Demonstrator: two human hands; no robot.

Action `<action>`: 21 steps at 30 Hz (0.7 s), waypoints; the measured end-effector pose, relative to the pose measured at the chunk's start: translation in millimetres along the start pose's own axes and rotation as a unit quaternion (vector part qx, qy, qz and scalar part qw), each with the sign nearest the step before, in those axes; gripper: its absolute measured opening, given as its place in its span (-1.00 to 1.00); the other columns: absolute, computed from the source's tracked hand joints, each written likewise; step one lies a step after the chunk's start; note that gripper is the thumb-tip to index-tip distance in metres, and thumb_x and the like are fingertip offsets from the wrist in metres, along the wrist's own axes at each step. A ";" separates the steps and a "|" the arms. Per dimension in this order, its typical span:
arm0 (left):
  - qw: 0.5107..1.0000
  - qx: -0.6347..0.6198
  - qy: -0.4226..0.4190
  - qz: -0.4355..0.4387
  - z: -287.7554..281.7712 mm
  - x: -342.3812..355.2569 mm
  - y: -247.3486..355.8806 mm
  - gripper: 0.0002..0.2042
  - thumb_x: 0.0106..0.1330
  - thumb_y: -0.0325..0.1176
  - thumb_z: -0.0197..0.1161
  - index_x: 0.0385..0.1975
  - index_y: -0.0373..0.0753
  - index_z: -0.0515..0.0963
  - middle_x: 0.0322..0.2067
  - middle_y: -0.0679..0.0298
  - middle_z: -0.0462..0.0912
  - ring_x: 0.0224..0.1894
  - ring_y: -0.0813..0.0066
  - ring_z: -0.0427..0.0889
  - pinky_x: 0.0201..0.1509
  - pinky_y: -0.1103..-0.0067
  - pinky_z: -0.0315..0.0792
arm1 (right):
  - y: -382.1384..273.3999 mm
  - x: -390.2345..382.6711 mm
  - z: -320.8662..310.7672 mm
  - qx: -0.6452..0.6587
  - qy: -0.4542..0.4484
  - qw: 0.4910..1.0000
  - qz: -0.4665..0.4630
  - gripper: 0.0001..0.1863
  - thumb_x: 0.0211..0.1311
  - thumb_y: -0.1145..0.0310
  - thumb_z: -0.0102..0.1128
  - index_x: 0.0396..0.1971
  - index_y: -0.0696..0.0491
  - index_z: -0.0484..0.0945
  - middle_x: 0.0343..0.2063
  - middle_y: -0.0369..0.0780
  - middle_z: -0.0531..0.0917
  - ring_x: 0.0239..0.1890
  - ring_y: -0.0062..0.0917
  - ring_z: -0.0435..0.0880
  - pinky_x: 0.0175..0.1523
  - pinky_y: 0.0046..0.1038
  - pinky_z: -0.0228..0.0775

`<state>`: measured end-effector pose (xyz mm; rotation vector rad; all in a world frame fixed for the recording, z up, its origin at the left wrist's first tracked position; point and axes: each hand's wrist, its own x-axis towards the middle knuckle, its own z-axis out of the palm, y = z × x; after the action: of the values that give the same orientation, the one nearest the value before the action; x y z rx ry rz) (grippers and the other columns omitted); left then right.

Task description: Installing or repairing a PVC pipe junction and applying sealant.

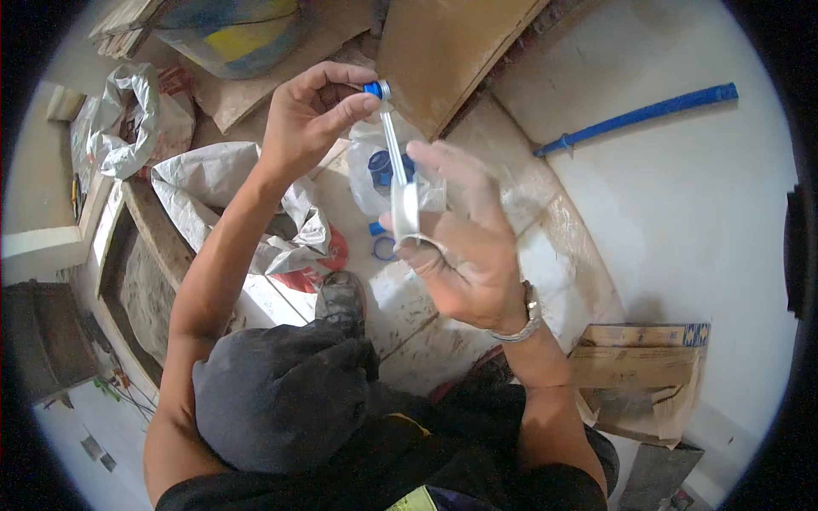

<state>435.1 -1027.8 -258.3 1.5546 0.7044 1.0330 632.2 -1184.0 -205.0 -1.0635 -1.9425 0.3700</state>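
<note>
Between the thumb and fingertips of my left hand [308, 119] is a small blue pipe fitting [373, 88] with a pale threaded end. A narrow strip of white thread seal tape [392, 143] runs taut from that end down to a tape roll [406, 211]. My right hand [473, 255], slightly blurred, grips this roll between thumb and fingers, with its other fingers spread above. Beneath the hands lies a clear plastic bag [361, 189] with blue fittings [381, 167] in it. A blue ring [384, 248] rests on the floor below the bag.
An open white sack [200, 175] stands at left, another sack [141, 106] behind it. A blue pipe [648, 117] runs along the white wall at right. A torn cardboard box [639, 368] sits at lower right. Brown boards [443, 51] lean at the back.
</note>
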 end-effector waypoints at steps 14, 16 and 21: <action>0.982 0.068 -0.173 0.032 30.7 -32.6 19.1 -0.75 0.20 -0.47 0.43 -0.11 -0.30 0.68 -0.18 0.22 0.68 -0.19 0.53 0.66 -0.11 0.63 0.55 | 120.3 40.6 -6.5 0.320 0.127 0.908 0.240 -0.69 0.28 0.49 0.12 0.00 0.20 0.61 -0.07 -0.20 0.64 -0.11 -0.63 0.59 0.02 -0.54 0.42; 0.986 0.015 -0.162 0.026 27.2 -32.1 22.6 -0.74 0.19 -0.49 0.43 -0.11 -0.33 0.67 -0.16 0.22 0.68 -0.16 0.53 0.65 -0.06 0.62 0.54 | 138.0 23.4 6.9 0.372 0.114 0.889 0.240 -0.67 0.29 0.50 0.10 0.04 0.19 0.59 -0.14 -0.25 0.66 -0.14 -0.64 0.60 -0.02 -0.57 0.43; 0.995 -0.043 -0.081 0.040 25.1 -20.3 31.0 -0.77 0.22 -0.52 0.40 -0.12 -0.36 0.67 -0.15 0.21 0.68 -0.12 0.53 0.64 0.02 0.60 0.53 | 156.7 -45.2 65.3 0.131 0.059 0.957 0.254 -0.78 0.17 0.40 0.27 -0.23 0.21 0.63 -0.25 -0.09 0.68 -0.20 -0.34 0.66 -0.04 -0.37 0.47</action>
<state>445.9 -1063.9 -234.1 1.5813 0.4840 0.9711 675.6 -1118.2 -362.0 -1.3638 -1.4467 0.8031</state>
